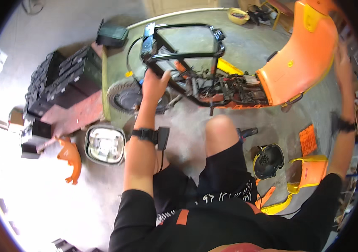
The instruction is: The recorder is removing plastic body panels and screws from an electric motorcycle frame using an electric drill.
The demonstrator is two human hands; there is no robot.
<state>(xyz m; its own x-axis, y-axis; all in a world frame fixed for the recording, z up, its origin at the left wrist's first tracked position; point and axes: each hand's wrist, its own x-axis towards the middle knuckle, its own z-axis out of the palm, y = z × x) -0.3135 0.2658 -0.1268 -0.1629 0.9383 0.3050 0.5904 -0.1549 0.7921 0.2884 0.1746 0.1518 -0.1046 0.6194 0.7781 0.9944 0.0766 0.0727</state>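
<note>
A partly stripped electric scooter stands ahead of me, its black tube frame (183,55) and a tangle of wiring (229,90) bare. My left hand (154,87) is closed around the rear part of the frame, above the rear wheel (124,97). The scooter's orange front panel (301,63) rises at the right. Against that panel's far right edge lies my right hand (343,63), smeared by motion, with its fingers mostly hidden. A yellow strip of bodywork (228,66) shows behind the frame.
Black battery-like boxes (72,80) sit on a reddish board (76,113) at left. On the floor lie a silvery oval tub (104,144), an orange curved panel (70,159), a black-lined helmet-like shell (268,161), a power tool (247,132) and orange-yellow panels (313,172). A yellow basket (238,17) stands farther back.
</note>
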